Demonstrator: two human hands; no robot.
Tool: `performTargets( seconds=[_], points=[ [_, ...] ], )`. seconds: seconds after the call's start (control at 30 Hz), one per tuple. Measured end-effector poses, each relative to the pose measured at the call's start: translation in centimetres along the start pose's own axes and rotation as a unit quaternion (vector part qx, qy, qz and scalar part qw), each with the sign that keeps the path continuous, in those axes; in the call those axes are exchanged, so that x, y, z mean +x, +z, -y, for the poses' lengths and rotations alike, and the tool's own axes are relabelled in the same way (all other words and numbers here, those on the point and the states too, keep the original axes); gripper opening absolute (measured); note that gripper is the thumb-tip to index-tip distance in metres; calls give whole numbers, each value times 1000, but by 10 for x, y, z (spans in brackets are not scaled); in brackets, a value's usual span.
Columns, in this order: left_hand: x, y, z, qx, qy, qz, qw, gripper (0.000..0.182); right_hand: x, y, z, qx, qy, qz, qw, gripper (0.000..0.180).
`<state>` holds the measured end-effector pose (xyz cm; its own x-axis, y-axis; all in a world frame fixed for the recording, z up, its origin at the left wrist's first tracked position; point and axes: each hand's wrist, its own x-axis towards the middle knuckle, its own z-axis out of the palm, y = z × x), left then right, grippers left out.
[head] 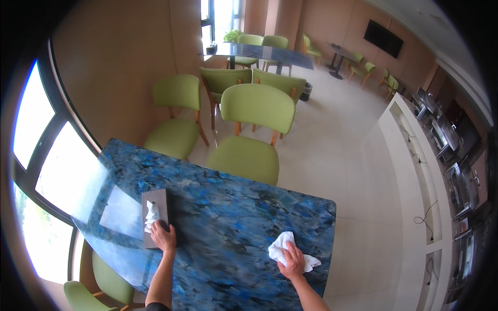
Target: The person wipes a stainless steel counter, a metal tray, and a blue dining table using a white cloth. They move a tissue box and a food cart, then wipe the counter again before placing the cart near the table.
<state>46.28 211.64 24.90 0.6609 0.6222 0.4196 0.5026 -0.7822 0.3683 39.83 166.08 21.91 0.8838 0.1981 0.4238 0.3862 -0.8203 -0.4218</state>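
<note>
A blue marbled tabletop (225,225), glossy and reflecting the window, lies before me. My left hand (163,235) is at the near end of a grey-brown tissue box (156,194), its fingers over the top and its thumb by the right side. White tissue (150,212) sticks up from the box's slot, just beyond my fingers. Toward the table's right edge, my right hand (292,261) holds a crumpled white cloth (278,248) flat against the surface. Part of the cloth is hidden under the palm, and one corner spreads out to the right.
Green chairs (249,157) stand along the table's far side, and another green chair (111,278) is at the lower left. Windows (58,159) border the left. A second table (268,54) stands farther back. A white counter (397,128) with metal food warmers (463,190) runs along the right.
</note>
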Motion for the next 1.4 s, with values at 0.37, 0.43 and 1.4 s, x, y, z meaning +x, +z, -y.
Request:
performTargets(
  seconds=[0.37, 0.43, 1.4],
  points=[
    [26, -20, 32, -121, 82, 133, 980, 51, -5, 19, 28, -113, 116, -19, 987, 44],
    [37, -29, 52, -130, 100, 172, 971, 51, -7, 24, 32, -127, 140, -29, 982, 45],
    [52, -37, 140, -120, 325, 182, 920, 33, -8, 39, 45, -148, 272, -81, 947, 49]
  ],
)
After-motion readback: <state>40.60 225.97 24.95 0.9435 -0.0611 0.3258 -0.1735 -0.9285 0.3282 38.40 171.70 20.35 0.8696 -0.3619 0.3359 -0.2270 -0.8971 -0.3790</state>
